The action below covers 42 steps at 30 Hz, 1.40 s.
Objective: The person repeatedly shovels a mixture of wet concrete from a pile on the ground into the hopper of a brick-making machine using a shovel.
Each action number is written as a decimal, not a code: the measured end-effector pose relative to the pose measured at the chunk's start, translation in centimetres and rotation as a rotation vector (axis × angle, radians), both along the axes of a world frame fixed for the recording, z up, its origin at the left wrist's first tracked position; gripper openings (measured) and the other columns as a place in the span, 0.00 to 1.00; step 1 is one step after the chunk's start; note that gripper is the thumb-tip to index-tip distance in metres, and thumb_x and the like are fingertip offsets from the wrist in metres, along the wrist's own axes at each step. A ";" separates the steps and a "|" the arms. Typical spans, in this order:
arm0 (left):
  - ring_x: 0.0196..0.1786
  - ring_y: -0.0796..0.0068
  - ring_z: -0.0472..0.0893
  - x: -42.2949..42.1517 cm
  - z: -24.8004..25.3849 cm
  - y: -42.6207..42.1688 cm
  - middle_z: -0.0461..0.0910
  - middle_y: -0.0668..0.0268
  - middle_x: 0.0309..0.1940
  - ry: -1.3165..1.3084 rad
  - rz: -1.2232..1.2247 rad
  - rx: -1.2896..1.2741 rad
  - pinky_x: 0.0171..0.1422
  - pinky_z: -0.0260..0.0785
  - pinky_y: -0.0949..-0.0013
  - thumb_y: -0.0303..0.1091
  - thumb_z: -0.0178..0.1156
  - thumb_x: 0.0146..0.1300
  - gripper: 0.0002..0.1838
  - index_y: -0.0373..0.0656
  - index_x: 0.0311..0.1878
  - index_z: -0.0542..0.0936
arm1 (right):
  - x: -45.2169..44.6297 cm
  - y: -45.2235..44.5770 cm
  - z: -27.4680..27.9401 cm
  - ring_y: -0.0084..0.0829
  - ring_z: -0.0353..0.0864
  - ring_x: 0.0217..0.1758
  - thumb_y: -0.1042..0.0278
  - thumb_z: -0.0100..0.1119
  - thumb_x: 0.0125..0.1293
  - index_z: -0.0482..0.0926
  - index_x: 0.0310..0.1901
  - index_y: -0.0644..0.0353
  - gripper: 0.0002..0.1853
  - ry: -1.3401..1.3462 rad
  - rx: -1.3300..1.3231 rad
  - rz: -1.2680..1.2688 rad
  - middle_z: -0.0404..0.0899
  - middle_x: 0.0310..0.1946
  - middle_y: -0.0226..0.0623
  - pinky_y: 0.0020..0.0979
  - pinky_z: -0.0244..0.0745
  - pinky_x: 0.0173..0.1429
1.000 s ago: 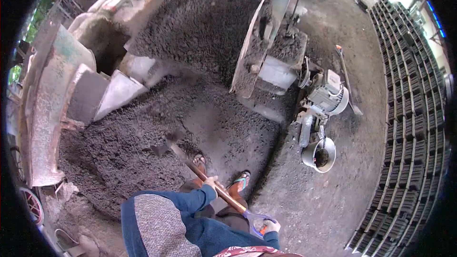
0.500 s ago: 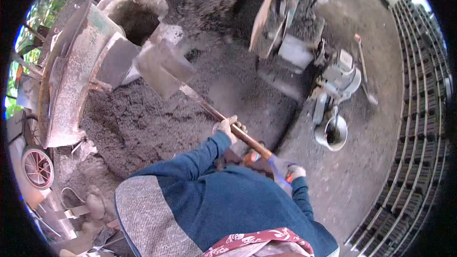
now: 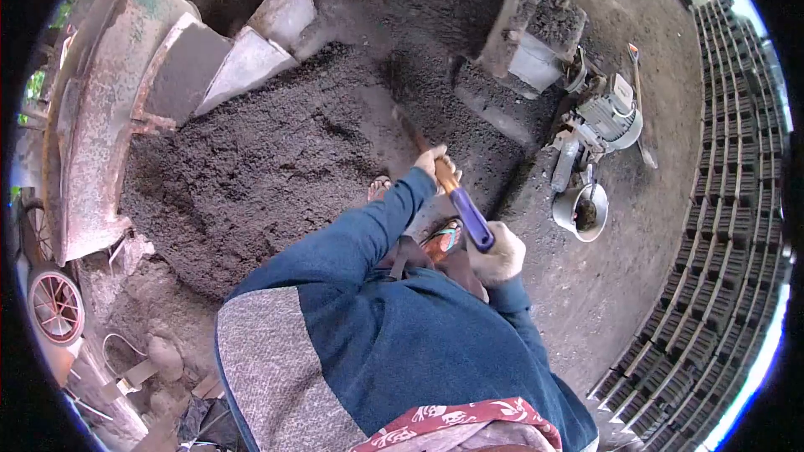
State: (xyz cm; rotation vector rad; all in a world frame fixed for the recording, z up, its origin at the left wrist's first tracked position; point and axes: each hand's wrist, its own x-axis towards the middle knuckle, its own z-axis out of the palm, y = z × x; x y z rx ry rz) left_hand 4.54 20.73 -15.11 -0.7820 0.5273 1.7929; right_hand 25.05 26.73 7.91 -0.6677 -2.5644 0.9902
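Observation:
My left hand [image 3: 435,166] is closed around the wooden shaft of a shovel [image 3: 449,181], well below its top. At the top end, my right hand [image 3: 499,254] grips the purple handle. The shaft slants away from me toward the upper left. Its far end is smeared by motion against the dark ground, and the blade cannot be made out clearly. To the left of the shaft lies a broad heap of dark, damp, crumbly mix [image 3: 251,167]. My sandalled feet [image 3: 444,238] show beneath my hands.
A rusty metal drum machine [image 3: 113,125] with a pale chute stands left, above a spoked wheel [image 3: 56,305]. At right are a grey motor [image 3: 610,117], a machine with a hopper [image 3: 544,42], a white bucket [image 3: 578,216] and another long-handled tool [image 3: 639,92]. Racks of dark blocks [image 3: 712,268] line the right edge.
The shovel has swung from the upper left, over the chute area, toward the middle and turned; its blade was plainly visible before. Both hands have stayed on it. My view has shifted slightly.

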 end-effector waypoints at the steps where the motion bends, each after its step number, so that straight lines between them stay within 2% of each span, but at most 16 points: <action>1: 0.24 0.59 0.76 -1.9 0.0 -0.1 0.76 0.58 0.17 0.010 0.008 0.048 0.44 0.76 0.50 0.47 0.56 0.67 0.20 0.45 0.21 0.74 | -2.3 -0.7 0.2 0.42 0.80 0.25 0.63 0.71 0.44 0.80 0.31 0.55 0.13 0.002 0.058 0.083 0.79 0.22 0.40 0.35 0.76 0.33; 3: 0.23 0.59 0.76 -5.5 1.0 -0.8 0.76 0.59 0.17 0.025 0.003 0.039 0.43 0.75 0.49 0.46 0.57 0.66 0.19 0.45 0.23 0.73 | -6.8 -1.9 -0.1 0.44 0.81 0.29 0.63 0.67 0.41 0.80 0.31 0.53 0.13 -0.030 0.156 0.236 0.79 0.24 0.40 0.42 0.76 0.34; 7: 0.23 0.58 0.77 -13.2 0.8 -3.9 0.76 0.58 0.18 0.136 -0.033 0.079 0.43 0.74 0.48 0.46 0.57 0.66 0.18 0.44 0.24 0.73 | -17.4 -5.1 -2.5 0.46 0.81 0.31 0.63 0.62 0.46 0.77 0.31 0.54 0.10 -0.213 0.350 0.515 0.80 0.26 0.41 0.44 0.76 0.35; 12: 0.26 0.53 0.78 -20.3 -6.0 -10.5 0.76 0.55 0.19 0.394 -0.248 -0.084 0.39 0.74 0.50 0.47 0.54 0.68 0.20 0.39 0.29 0.75 | -27.4 -10.9 -10.0 0.48 0.82 0.36 0.65 0.59 0.49 0.78 0.32 0.54 0.08 -0.215 0.402 0.755 0.81 0.29 0.42 0.45 0.76 0.39; 13: 0.27 0.52 0.79 -21.4 -11.9 -11.4 0.78 0.53 0.22 0.484 -0.261 -0.028 0.38 0.74 0.50 0.51 0.49 0.70 0.24 0.36 0.32 0.77 | -27.8 -12.0 -11.3 0.47 0.82 0.36 0.65 0.59 0.50 0.79 0.33 0.54 0.08 -0.244 0.393 0.793 0.82 0.28 0.42 0.45 0.76 0.39; 14: 0.29 0.51 0.79 -21.0 -10.8 -12.1 0.79 0.52 0.24 0.459 -0.219 -0.020 0.40 0.74 0.49 0.48 0.50 0.69 0.22 0.35 0.33 0.76 | -27.6 -12.8 -12.1 0.47 0.83 0.35 0.65 0.59 0.50 0.80 0.33 0.53 0.07 -0.275 0.379 0.835 0.82 0.28 0.42 0.45 0.76 0.39; 16: 0.32 0.44 0.81 -20.3 -9.6 -13.2 0.79 0.49 0.25 0.404 -0.220 0.055 0.44 0.74 0.44 0.40 0.52 0.69 0.16 0.34 0.35 0.73 | -27.6 -13.0 -7.9 0.46 0.83 0.33 0.66 0.59 0.50 0.80 0.34 0.55 0.08 -0.373 0.409 0.907 0.81 0.25 0.43 0.45 0.77 0.39; 19: 0.36 0.46 0.81 -19.8 -4.3 -10.9 0.79 0.50 0.25 0.218 -0.017 0.278 0.52 0.73 0.47 0.45 0.52 0.69 0.22 0.33 0.30 0.76 | -28.3 -10.8 1.2 0.45 0.82 0.30 0.65 0.61 0.48 0.80 0.32 0.57 0.09 -0.374 0.455 0.936 0.79 0.22 0.42 0.45 0.77 0.38; 20: 0.34 0.49 0.80 -19.5 0.1 -10.5 0.80 0.51 0.25 0.153 -0.036 0.314 0.53 0.74 0.49 0.48 0.52 0.68 0.24 0.32 0.29 0.78 | -28.3 -10.4 4.3 0.45 0.82 0.28 0.65 0.62 0.48 0.79 0.31 0.56 0.09 -0.344 0.403 0.863 0.78 0.20 0.41 0.45 0.77 0.36; 22: 0.28 0.58 0.78 -18.4 3.6 -9.0 0.77 0.59 0.22 -0.060 0.042 0.329 0.49 0.74 0.48 0.43 0.59 0.63 0.16 0.39 0.28 0.74 | -27.8 -10.3 8.8 0.45 0.82 0.28 0.64 0.62 0.47 0.77 0.30 0.57 0.09 -0.364 0.407 0.776 0.79 0.21 0.41 0.43 0.77 0.33; 28: 0.26 0.59 0.78 -14.8 3.6 -6.3 0.76 0.63 0.22 -0.120 0.023 0.207 0.47 0.75 0.47 0.41 0.57 0.66 0.09 0.47 0.37 0.73 | -23.9 -8.9 9.0 0.45 0.81 0.27 0.63 0.64 0.46 0.75 0.28 0.56 0.10 -0.420 0.356 0.788 0.78 0.21 0.40 0.44 0.75 0.31; 32: 0.26 0.58 0.78 -13.8 1.6 -7.1 0.77 0.63 0.22 -0.096 0.062 0.218 0.47 0.75 0.48 0.46 0.57 0.66 0.14 0.43 0.37 0.73 | -21.9 -8.0 5.2 0.42 0.82 0.29 0.60 0.66 0.45 0.78 0.30 0.55 0.12 -0.451 0.389 0.806 0.81 0.25 0.40 0.43 0.75 0.33; 36: 0.23 0.61 0.76 -13.9 -9.0 -8.4 0.75 0.64 0.20 0.081 -0.207 -0.040 0.37 0.75 0.52 0.55 0.54 0.66 0.23 0.43 0.28 0.74 | -22.4 -10.1 -1.4 0.43 0.84 0.29 0.62 0.59 0.50 0.82 0.27 0.54 0.07 -0.585 0.512 0.933 0.82 0.23 0.40 0.46 0.76 0.36; 38: 0.22 0.62 0.75 -13.2 -8.6 -8.8 0.74 0.63 0.18 0.061 -0.243 -0.085 0.31 0.73 0.57 0.56 0.54 0.66 0.25 0.44 0.23 0.72 | -21.3 -10.7 -3.0 0.43 0.84 0.30 0.59 0.60 0.50 0.81 0.24 0.55 0.09 -0.586 0.517 0.975 0.81 0.22 0.42 0.43 0.76 0.35; 40: 0.22 0.63 0.75 -11.0 -6.8 -9.3 0.74 0.62 0.18 0.080 -0.377 -0.059 0.30 0.72 0.58 0.57 0.54 0.65 0.26 0.43 0.23 0.72 | -21.4 -10.6 2.5 0.42 0.83 0.29 0.60 0.60 0.48 0.80 0.24 0.56 0.09 -0.642 0.453 0.912 0.80 0.21 0.42 0.43 0.75 0.35; 42: 0.22 0.61 0.75 -9.9 -0.9 -8.8 0.74 0.62 0.17 -0.057 -0.351 -0.021 0.31 0.71 0.58 0.50 0.55 0.65 0.21 0.44 0.23 0.73 | -21.4 -9.9 7.5 0.41 0.82 0.29 0.60 0.60 0.46 0.80 0.23 0.55 0.08 -0.639 0.413 0.916 0.80 0.22 0.40 0.42 0.73 0.36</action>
